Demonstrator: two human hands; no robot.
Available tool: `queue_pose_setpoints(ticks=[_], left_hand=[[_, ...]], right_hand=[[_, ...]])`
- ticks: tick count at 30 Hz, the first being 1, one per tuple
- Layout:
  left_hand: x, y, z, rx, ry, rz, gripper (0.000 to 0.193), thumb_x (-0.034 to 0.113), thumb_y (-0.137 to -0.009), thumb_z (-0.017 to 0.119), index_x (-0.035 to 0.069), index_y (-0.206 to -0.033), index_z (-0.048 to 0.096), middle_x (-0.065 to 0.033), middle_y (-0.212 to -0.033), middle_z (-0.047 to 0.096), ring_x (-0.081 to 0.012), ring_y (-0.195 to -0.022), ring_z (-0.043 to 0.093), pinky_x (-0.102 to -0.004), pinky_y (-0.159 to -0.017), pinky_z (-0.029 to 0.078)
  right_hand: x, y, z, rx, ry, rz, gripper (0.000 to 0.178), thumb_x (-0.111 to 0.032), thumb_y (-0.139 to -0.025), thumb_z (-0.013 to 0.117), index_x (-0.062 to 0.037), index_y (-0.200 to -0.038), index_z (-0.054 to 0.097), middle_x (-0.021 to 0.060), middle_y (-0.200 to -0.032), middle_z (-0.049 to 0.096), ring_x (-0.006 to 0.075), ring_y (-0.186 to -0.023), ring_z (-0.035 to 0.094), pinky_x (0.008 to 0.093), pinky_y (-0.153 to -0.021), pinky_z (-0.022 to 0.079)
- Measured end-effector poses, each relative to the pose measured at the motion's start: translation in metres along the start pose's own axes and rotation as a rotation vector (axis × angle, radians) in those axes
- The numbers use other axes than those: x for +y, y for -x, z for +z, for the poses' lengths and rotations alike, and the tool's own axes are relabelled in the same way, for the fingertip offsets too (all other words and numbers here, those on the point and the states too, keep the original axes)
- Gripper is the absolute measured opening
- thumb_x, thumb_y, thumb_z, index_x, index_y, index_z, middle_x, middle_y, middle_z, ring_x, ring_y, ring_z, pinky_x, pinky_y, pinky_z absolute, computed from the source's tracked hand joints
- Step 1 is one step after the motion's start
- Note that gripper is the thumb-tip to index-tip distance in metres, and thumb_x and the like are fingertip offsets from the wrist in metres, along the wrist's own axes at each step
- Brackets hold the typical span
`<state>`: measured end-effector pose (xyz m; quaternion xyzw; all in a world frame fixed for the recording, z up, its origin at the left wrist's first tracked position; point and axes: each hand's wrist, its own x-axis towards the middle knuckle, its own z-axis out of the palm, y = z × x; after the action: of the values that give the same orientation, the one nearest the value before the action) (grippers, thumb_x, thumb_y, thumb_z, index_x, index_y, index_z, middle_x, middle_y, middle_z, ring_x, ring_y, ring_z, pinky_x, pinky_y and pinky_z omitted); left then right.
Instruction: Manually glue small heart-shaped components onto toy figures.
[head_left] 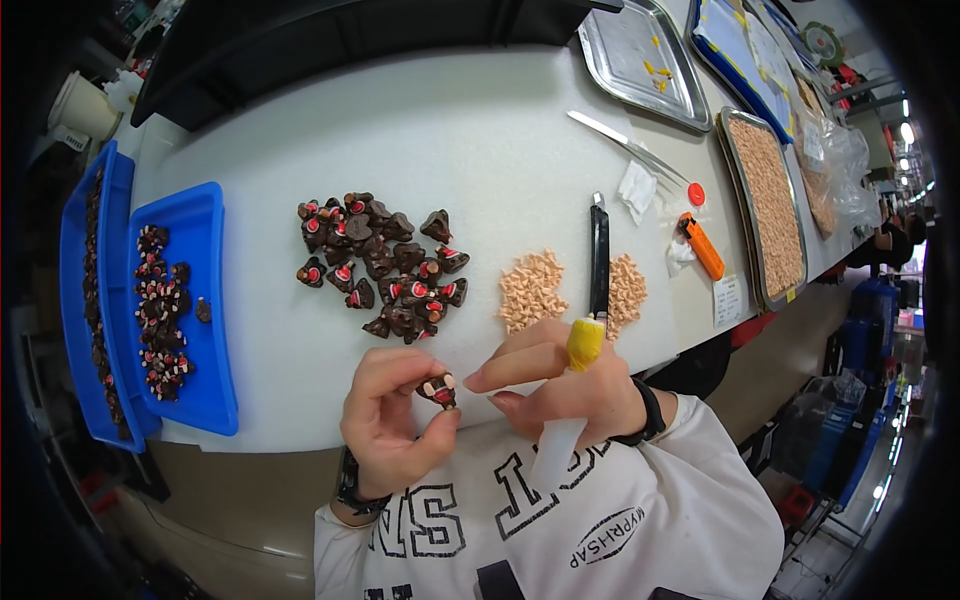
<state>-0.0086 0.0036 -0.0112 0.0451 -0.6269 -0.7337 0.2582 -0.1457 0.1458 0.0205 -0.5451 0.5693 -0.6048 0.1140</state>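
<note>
A white tabletop [480, 130] spans most of the view, with a black rack [350, 45] along its far edge. Two long blue trays lie side by side at the left: the outer tray [118, 260] holds a row of dark brown pieces, the inner tray [222, 330] a cluster of decorated ones. At the right sit a metal tray [742, 205] filled with pink bits and, farther back, a mostly bare metal tray [630, 60]. The left hand [385, 410] and right hand [600, 395] meet at the near edge, beyond which a pile of brown figures [378, 258] lies left of two heaps of pink bits [532, 292]. A black-handled tool [600, 255] stretches between those heaps. The right hand is curled round a yellow-and-white tube [585, 343], its thumb and index fingertips slightly apart; whether they grip anything tiny, I cannot tell. The left thumb and index finger pinch one small brown figure [434, 387], well apart from the trays, its decorated side facing up
</note>
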Motion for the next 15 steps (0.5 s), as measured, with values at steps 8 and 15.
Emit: queue_pose_setpoints(ticks=[8,15], left_hand=[[0.02,-0.001,-0.007,-0.052,-0.108,-0.04,0.032,-0.005,-0.069,0.067,0.001,-0.101,0.066,-0.0116,-0.098,0.057,-0.0147,-0.075,0.056,-0.0254,-0.067,0.049],[0.085,0.031,-0.068,0.499,-0.58,0.123,0.036,0.032,-0.082,0.064,0.002,-0.099,0.053,-0.0085,-0.093,0.049,-0.0097,-0.065,0.05,-0.0217,-0.05,0.041]], right_hand=[[-0.012,0.0,0.003,-0.009,0.092,-0.123,0.027,0.0,-0.081,0.064,-0.0106,-0.09,0.04,0.0119,-0.079,0.067,0.022,-0.066,0.06,0.0308,-0.059,0.048],[-0.012,-0.004,-0.008,-0.121,0.049,-0.094,0.024,-0.001,-0.08,0.065,-0.0095,-0.078,0.043,0.0121,-0.077,0.067,0.0213,-0.067,0.06,0.0296,-0.058,0.047]])
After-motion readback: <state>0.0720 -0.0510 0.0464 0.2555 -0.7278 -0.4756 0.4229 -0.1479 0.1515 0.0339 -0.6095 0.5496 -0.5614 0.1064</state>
